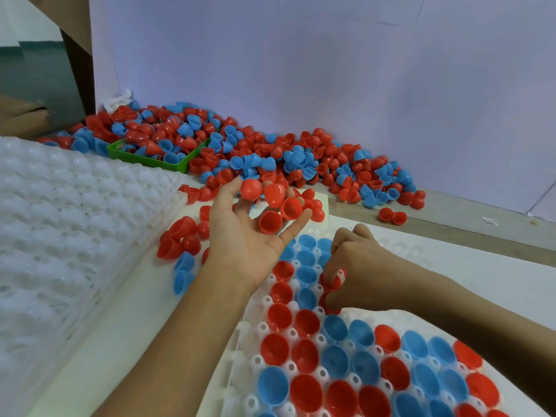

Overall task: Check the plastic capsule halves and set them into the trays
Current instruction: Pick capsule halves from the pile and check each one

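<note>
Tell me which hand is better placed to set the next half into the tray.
Right hand: its fingers already pinch a red half over the tray. The left hand is palm-up, carrying spare halves.

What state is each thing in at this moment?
Left hand: palm up, cradling several red halves.
Right hand: pinching a red half over the tray.
Tray: partly filled with red and blue halves, open side up.
Pile: loose, unsorted.
Green bin: holding halves.
</note>
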